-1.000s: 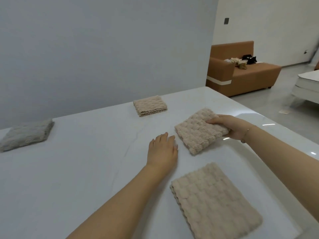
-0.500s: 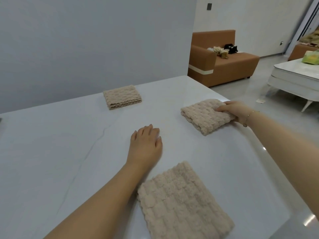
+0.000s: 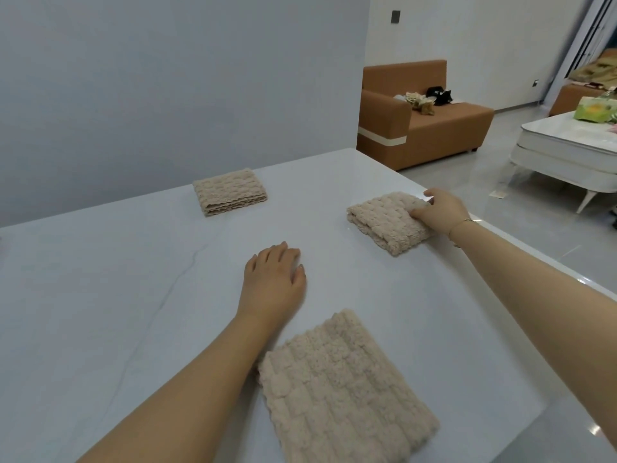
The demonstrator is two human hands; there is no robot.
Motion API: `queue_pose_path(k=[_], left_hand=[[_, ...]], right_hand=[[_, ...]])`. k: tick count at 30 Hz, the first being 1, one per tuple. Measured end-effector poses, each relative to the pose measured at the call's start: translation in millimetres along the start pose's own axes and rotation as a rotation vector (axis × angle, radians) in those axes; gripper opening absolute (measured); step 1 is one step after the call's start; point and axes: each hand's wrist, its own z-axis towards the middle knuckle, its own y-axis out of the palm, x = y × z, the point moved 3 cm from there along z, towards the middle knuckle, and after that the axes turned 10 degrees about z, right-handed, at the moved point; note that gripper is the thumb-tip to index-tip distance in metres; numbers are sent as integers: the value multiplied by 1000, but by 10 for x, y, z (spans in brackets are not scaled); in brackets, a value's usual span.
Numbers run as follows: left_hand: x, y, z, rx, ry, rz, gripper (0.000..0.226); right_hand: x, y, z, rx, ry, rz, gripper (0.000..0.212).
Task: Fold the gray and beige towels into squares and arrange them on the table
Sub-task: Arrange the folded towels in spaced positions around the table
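Observation:
Three folded beige towels lie on the white table (image 3: 100,295). One beige towel (image 3: 230,192) sits at the back near the wall. A second beige towel (image 3: 384,222) lies by the table's right edge, and my right hand (image 3: 437,210) grips its far right corner with curled fingers. The third beige towel (image 3: 344,389) lies closest to me. My left hand (image 3: 273,282) rests flat on the bare tabletop between the towels, fingers relaxed. No gray towel is in view.
The table's right edge runs diagonally just under my right forearm. Beyond it are a glossy floor, a brown sofa (image 3: 424,115) with small items on it, and a white low table (image 3: 567,145). A gray wall (image 3: 167,78) stands behind the table.
My right hand has slid the middle beige towel rightwards to the table's right edge. The view turned right, so the gray towel at far left left the frame. My left hand stayed flat.

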Motion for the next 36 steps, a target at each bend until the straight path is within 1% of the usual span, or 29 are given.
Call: queue_pose_path(k=[2, 4, 7, 9, 11, 17, 19, 23, 26, 27, 30, 33, 36], left_hand=[[2, -14, -4, -16, -2, -8, 40], [7, -47, -22, -17, -8, -22, 39], [8, -142, -113, 4, -28, -39, 40], [-20, -212, -231, -7, -33, -24, 43], [-84, -291, -386, -22, -40, -3, 46], [-393, -691, -996, -64, -30, 174, 55], [-512, -891, -1245, -39, -59, 217, 56], [-729, -1274, -1815, 37, -127, 257, 56], [-925, -1502, -2278, 63, -208, 262, 56], [-980, -1553, -2398, 63, -230, 257, 56], [-1211, -1664, -2799, 62, -300, 248, 58], [-1477, -1753, -3182, 71, -362, 237, 70], [-1783, -1818, -3474, 70, -423, 215, 70]], right_hand=[[-57, 5, -131, 29, -52, -61, 58], [-161, 38, -329, 8, -113, -91, 56], [-357, 125, -740, -88, -233, -120, 56], [-488, 184, -1052, -166, -330, -111, 56], [-607, 242, -1369, -229, -442, -161, 57], [-968, 478, -2175, -288, -716, -343, 64], [-1084, 578, -2430, -305, -786, -366, 64], [-1275, 787, -2984, -341, -900, -374, 65], [-1446, 937, -3444, -375, -986, -364, 73], [-1484, 971, -3555, -385, -1000, -356, 74], [-1621, 1083, -3936, -414, -1040, -308, 70], [-1765, 1266, -4287, -456, -1062, -272, 66], [-1915, 1501, -4574, -489, -1065, -231, 73]])
